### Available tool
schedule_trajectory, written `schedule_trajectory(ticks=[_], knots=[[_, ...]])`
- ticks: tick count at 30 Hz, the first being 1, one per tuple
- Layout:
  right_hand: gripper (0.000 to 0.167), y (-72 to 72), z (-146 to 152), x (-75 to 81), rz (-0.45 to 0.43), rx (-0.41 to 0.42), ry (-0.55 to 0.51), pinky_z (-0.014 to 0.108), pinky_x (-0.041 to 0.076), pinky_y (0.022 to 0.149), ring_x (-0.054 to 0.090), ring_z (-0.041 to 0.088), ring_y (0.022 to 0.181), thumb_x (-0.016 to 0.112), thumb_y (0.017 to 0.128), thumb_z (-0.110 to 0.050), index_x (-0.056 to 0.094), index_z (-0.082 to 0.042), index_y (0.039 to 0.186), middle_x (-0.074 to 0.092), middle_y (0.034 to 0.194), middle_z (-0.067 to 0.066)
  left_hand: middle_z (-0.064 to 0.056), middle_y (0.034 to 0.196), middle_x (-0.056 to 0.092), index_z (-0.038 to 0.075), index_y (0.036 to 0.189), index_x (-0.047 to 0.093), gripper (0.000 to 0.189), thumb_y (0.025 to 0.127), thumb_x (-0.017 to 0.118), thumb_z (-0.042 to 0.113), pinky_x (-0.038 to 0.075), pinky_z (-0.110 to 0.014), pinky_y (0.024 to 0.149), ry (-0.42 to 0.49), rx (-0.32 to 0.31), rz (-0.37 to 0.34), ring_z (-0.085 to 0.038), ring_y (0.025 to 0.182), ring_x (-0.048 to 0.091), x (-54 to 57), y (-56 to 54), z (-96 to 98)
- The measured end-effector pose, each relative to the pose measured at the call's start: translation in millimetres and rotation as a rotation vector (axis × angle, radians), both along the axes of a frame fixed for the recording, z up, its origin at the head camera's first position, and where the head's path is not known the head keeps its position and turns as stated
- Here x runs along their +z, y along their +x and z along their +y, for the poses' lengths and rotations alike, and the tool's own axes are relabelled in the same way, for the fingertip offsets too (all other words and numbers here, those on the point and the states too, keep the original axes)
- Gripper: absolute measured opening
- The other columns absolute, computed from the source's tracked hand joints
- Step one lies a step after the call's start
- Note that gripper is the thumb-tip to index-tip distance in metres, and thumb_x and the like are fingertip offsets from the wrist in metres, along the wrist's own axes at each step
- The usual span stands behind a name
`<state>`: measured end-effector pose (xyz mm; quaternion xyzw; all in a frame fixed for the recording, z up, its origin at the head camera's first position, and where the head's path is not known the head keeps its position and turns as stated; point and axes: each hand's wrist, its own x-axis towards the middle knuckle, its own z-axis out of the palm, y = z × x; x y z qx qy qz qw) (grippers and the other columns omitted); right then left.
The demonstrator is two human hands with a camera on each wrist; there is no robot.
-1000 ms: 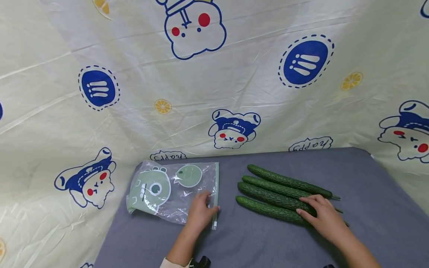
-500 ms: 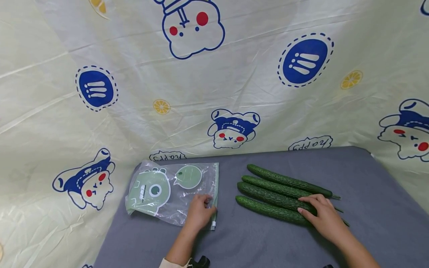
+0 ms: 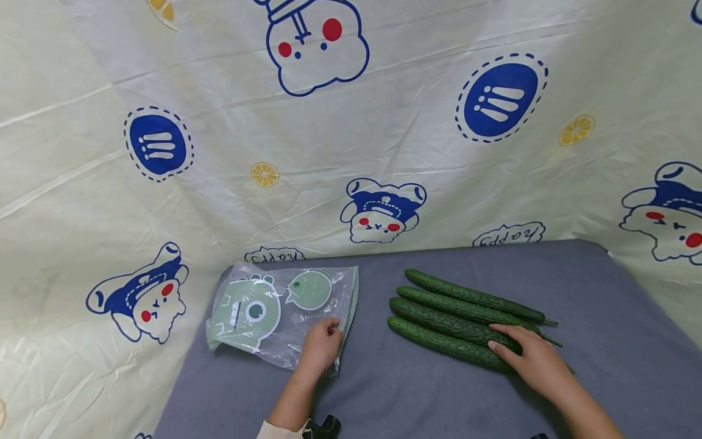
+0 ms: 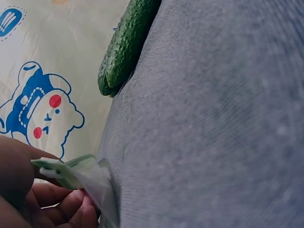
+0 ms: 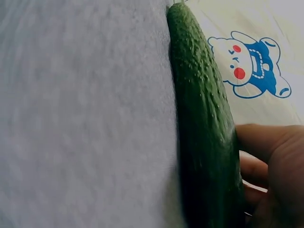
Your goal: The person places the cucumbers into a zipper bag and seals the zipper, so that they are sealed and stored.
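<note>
A clear zip bag (image 3: 293, 332) with green animal prints lies flat at the left in the head view. My left hand (image 3: 320, 346) pinches its right, zip-strip edge, which bends up; the left wrist view shows the green strip (image 4: 71, 172) between thumb and fingers. Several long green cucumbers (image 3: 444, 313) lie side by side at the right. My right hand (image 3: 534, 360) holds one near the front of the row, thumb on the near side and fingers on the far side. In the right wrist view the frontmost cucumber (image 5: 202, 114) partly hides that grip.
A grey cloth (image 3: 417, 396) covers the table. Behind it hangs a pale printed sheet (image 3: 307, 134) with cartoon bears. A black wrist strap piece (image 3: 323, 427) shows by the left sleeve.
My left hand has shifted slightly left, and the bag's zip edge has lifted and folded inward under its fingers. My right hand stays at the cucumbers, with barely any movement.
</note>
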<state>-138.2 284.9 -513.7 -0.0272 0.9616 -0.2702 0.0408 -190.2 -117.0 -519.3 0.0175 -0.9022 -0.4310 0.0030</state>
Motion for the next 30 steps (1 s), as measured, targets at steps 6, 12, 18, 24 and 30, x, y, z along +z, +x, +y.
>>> schedule_trajectory(ticks=[6, 12, 18, 24, 30], knots=[[0.065, 0.6, 2, 0.3, -0.013, -0.02, -0.067, 0.067, 0.049, 0.083, 0.05, 0.057, 0.125, 0.056, 0.098, -0.057, 0.055, -0.009, 0.142, 0.051, 0.144, 0.03, -0.005, 0.083, 0.064, 0.0, 0.101, 0.07, 0.023, 0.082, 0.06, 0.005, 0.048, -0.028, 0.067, 0.093, 0.026, -0.007, -0.013, 0.071, 0.053, -1.8, -2.3, -3.3], [0.061, 2.2, 1, 1.0, 0.023, -0.031, -0.121, 0.075, 0.04, 0.093, 0.046, 0.057, 0.129, 0.057, 0.099, -0.052, 0.055, -0.009, 0.142, 0.049, 0.145, 0.03, -0.004, 0.073, 0.064, 0.0, 0.09, 0.071, 0.012, 0.085, 0.064, 0.009, 0.048, -0.024, 0.057, 0.195, 0.044, -0.004, -0.009, 0.059, 0.056, -3.5, -2.9, -5.1], [0.055, 4.1, -4, 5.3, 0.121, -0.032, -0.172, 0.081, 0.022, 0.1, 0.041, 0.056, 0.133, 0.06, 0.1, -0.046, 0.055, -0.01, 0.142, 0.05, 0.145, 0.028, -0.004, 0.07, 0.062, -0.003, 0.091, 0.069, 0.012, 0.089, 0.065, 0.008, 0.049, -0.023, 0.049, 0.294, 0.017, -0.051, -0.009, 0.051, 0.059, -1.3, -2.3, -3.5], [0.046, 7.7, -16, 10.3, 0.26, -0.004, -0.164, 0.077, 0.025, 0.098, 0.048, 0.049, 0.128, 0.067, 0.097, -0.035, 0.06, -0.013, 0.137, 0.059, 0.137, 0.021, -0.003, 0.072, 0.062, -0.005, 0.099, 0.066, 0.015, 0.087, 0.062, 0.002, 0.046, -0.02, 0.045, 0.333, -0.02, -0.08, -0.009, 0.049, 0.058, 0.6, -1.0, 0.0], [0.043, 9.7, -28, 15.1, 0.3, 0.041, -0.152, 0.074, 0.027, 0.098, 0.051, 0.046, 0.125, 0.07, 0.095, -0.032, 0.063, -0.015, 0.134, 0.063, 0.133, 0.016, -0.002, 0.071, 0.06, -0.001, 0.092, 0.064, 0.008, 0.087, 0.062, 0.005, 0.052, -0.024, 0.046, 0.325, -0.026, -0.101, -0.012, 0.049, 0.061, 1.0, 2.3, 3.3]])
